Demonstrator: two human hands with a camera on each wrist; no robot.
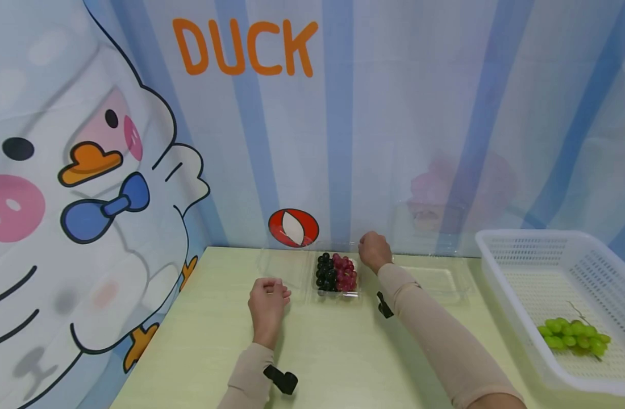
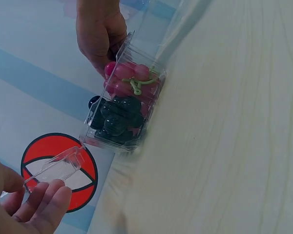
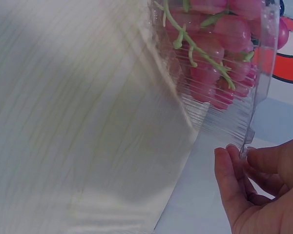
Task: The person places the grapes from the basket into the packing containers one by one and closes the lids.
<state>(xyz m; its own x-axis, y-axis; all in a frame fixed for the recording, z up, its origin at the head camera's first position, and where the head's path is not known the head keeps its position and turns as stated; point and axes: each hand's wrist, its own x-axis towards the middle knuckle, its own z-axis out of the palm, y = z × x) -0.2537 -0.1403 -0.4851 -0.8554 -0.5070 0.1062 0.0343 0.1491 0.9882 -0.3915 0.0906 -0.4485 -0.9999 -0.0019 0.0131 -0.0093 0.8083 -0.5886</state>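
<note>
A clear plastic clamshell box (image 1: 350, 294) stands open near the table's back edge. Inside it, a bunch of black grapes (image 1: 325, 274) lies on the left, beside a bunch of red grapes (image 1: 346, 274). The clear lid (image 2: 58, 168) spreads out on the box's left side. My left hand (image 1: 268, 304) pinches the lid's edge between thumb and fingers, as the left wrist view shows. At the box's right side, my right hand (image 1: 376, 251) pinches its rim (image 3: 249, 131) with thumb and fingertips. Green stems show among the red grapes.
To the right stands a white perforated basket (image 1: 512, 307) holding a bunch of green grapes (image 1: 573, 336). Another clear plastic box (image 1: 445, 282) sits behind my right forearm, its raised lid near the curtain. A printed curtain (image 1: 394, 113) hangs along the table's back edge.
</note>
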